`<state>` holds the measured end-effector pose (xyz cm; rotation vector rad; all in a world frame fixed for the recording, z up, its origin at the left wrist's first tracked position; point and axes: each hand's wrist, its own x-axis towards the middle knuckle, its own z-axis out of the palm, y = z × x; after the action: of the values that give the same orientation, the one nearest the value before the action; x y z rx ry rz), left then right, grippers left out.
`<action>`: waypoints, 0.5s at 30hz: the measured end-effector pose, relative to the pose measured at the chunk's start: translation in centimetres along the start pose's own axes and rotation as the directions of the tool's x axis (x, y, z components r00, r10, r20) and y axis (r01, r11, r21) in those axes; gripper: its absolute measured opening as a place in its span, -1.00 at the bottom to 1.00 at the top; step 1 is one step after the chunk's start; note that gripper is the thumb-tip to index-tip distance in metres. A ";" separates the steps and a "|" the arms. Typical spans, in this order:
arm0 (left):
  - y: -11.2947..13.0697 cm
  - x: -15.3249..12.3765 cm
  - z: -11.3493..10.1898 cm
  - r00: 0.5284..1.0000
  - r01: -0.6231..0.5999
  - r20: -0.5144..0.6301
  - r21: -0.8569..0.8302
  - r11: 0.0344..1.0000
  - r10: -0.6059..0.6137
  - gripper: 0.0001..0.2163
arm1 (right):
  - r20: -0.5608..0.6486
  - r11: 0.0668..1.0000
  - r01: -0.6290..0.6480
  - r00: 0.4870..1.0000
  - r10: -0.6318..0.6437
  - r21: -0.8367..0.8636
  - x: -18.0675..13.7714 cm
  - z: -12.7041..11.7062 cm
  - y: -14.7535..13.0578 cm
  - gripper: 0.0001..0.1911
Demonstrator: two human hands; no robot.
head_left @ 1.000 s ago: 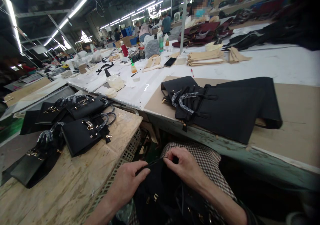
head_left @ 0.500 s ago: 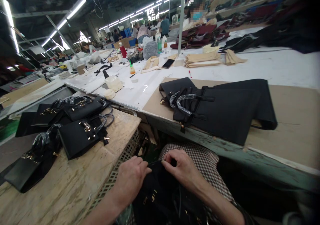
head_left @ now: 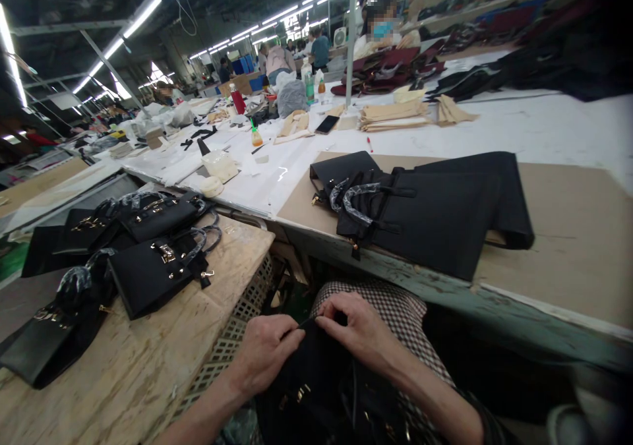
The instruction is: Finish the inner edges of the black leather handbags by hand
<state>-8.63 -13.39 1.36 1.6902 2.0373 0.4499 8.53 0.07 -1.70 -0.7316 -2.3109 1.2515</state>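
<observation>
A black handbag (head_left: 321,385) with small gold fittings lies in my lap, over checked trousers (head_left: 395,306). My left hand (head_left: 264,353) is closed, pinching the bag's top edge from the left. My right hand (head_left: 353,329) is closed too, fingertips pinching the same edge just to the right. The two hands nearly touch at that edge. Most of the bag's body is dark and hard to make out.
Several finished black handbags (head_left: 148,267) lie on the plywood bench (head_left: 148,366) at my left. Another black bag with wrapped handles (head_left: 420,207) rests on the brown board (head_left: 568,234) ahead. A long white table (head_left: 544,128) holds bottles, a phone and tan pieces. Other people work far behind.
My hands have drawn closer together on the bag's top edge. The camera view has shifted slightly to the right and down; the bags on the benches stay put.
</observation>
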 end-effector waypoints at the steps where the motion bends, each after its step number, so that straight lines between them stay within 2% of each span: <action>1: 0.1 0.0 -0.2 0.999 0.032 0.011 -0.052 0.998 -0.032 -0.69 | 0.022 0.999 0.014 1.000 -0.015 0.033 -0.1 -0.3 0.0 -0.81; 5: 0.6 0.1 -0.9 0.996 0.086 0.041 -0.162 0.983 -0.081 -0.72 | 0.072 0.993 0.049 0.996 -0.057 0.104 -0.3 -1.1 0.3 -0.83; 15: 1.0 0.0 -0.7 0.998 0.070 0.016 -0.205 0.976 -0.068 -0.77 | -0.010 1.000 0.005 1.000 -0.005 0.018 -0.2 -0.2 -0.2 -0.78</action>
<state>-8.16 -13.18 2.49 1.4918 1.9621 0.6052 8.77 -0.01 -1.45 -0.7244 -2.2891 1.2621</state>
